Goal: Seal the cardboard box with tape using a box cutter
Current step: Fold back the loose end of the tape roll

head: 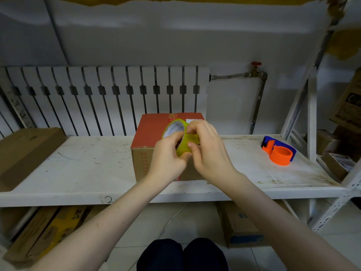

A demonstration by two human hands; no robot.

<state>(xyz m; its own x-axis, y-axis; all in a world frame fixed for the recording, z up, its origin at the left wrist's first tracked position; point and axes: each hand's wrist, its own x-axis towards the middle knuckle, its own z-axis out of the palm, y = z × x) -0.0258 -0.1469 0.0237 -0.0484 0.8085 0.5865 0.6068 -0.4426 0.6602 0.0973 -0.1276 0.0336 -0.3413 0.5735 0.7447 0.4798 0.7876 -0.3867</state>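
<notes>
A cardboard box [150, 133] with a red top stands in the middle of the white shelf [82, 173], its flaps down. Above its near edge I hold a yellow-green roll of tape [175, 130] with both hands. My left hand [166, 155] grips the roll from below and the left. My right hand [207, 147] wraps around its right side, fingertips pressed on the outer face of the roll. An orange and blue tape cutter [278, 150] lies on the shelf to the right, away from both hands.
A flat brown carton [25, 151] lies at the shelf's left end. A white radiator [105, 94] and a pipe with a red valve [256, 64] run behind. Shelf uprights [311, 118] and stacked boxes [347, 106] stand at right. Cartons lie on the floor below.
</notes>
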